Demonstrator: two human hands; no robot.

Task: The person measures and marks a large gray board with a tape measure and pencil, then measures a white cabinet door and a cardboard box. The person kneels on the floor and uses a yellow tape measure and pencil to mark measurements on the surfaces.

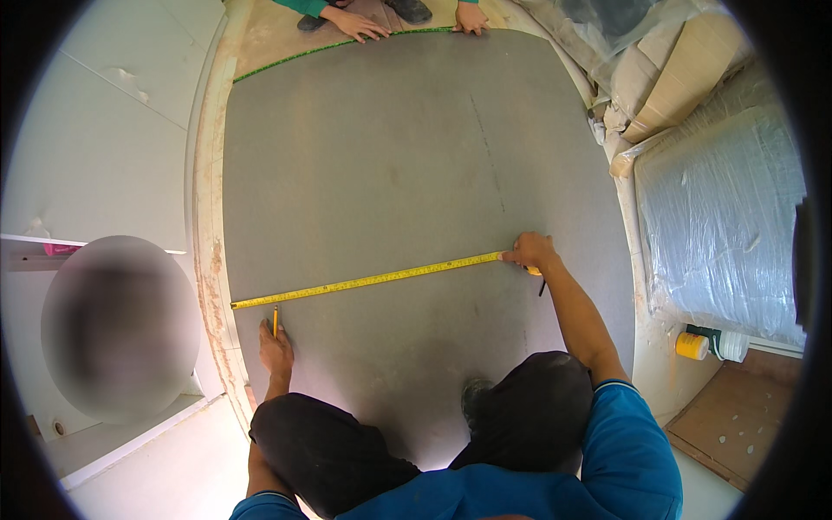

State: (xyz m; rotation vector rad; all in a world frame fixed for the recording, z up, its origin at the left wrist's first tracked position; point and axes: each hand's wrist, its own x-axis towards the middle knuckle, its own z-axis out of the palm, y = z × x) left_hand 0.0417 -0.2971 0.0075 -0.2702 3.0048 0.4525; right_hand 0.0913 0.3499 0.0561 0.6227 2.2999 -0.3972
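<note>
A large grey board (407, 165) lies flat on the floor in front of me. A yellow tape measure blade (364, 281) stretches across it from the left edge to my right hand (530, 251), which grips the tape's case end. My left hand (276, 351) holds a yellow pencil (276, 321) upright, its tip on the board just below the tape near the left edge. My knees rest on the board's near part.
Another person's two hands (360, 24) press on the board's far edge. Plastic-wrapped bundles (719, 217) and cardboard (685, 78) stand at the right. A yellow-capped container (693, 345) lies by the right edge. White panels (113, 130) line the left.
</note>
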